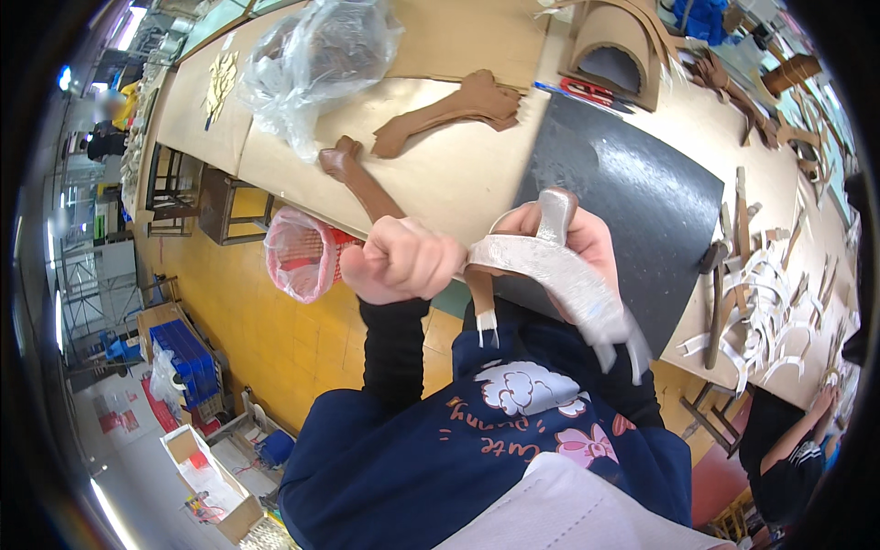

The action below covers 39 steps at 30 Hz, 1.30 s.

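You are holding a long curved cardboard piece, brown with a silvery-white covering, close to your chest, just in front of the table edge. Your left hand is making a tight fist, fingers together, gripping the brown end of the piece where it is coming out upward to the left. Your right hand is lying behind the covered part, with its fingers curled around it; a grey strip is standing up between them. The lower end of the piece is hanging down over your dark blue shirt. On the table a black mat is lying just beyond your hands, and a clear plastic bag farther away.
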Each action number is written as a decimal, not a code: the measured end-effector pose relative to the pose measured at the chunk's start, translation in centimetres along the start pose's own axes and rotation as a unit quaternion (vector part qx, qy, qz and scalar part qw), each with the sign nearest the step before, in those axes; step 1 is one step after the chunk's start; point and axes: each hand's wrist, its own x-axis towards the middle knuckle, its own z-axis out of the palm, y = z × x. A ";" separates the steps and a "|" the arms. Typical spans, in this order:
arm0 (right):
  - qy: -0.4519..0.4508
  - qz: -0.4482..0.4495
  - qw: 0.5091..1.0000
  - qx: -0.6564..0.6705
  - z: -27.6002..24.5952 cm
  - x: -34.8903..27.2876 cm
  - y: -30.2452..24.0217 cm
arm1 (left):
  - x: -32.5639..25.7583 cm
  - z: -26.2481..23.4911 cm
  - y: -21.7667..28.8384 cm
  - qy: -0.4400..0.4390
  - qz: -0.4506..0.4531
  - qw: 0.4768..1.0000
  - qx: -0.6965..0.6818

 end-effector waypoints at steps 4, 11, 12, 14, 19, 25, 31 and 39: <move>0.058 0.004 0.949 -0.311 1.2 -0.3 -1.5 | 0.3 1.7 2.3 0.093 -0.117 0.933 0.327; 0.035 -0.156 0.708 -0.687 1.9 -1.3 -2.5 | 1.8 4.5 -0.8 0.169 -0.301 0.824 0.450; 0.043 -0.136 0.699 -0.700 1.9 -1.6 -2.9 | 2.0 4.4 -0.8 0.135 -0.311 0.829 0.445; 0.055 -0.076 0.735 -0.672 1.6 -2.3 -3.7 | 2.2 4.0 -0.7 0.079 -0.357 0.818 0.444; 0.137 0.099 0.882 -0.440 -0.9 -4.6 -5.3 | 1.6 2.3 -3.2 0.059 -0.323 0.890 0.316; 0.241 0.104 0.907 -0.328 -5.6 -8.0 -4.8 | 1.7 0.2 -9.0 0.043 -0.314 0.903 0.291; 0.397 0.131 0.846 -0.331 -10.8 -12.6 -6.6 | 3.7 -0.5 -17.6 -0.032 -0.317 0.783 0.534; 0.405 0.221 0.791 -0.402 -13.9 -13.5 -7.0 | 5.9 0.0 -19.1 -0.059 -0.420 0.693 0.583</move>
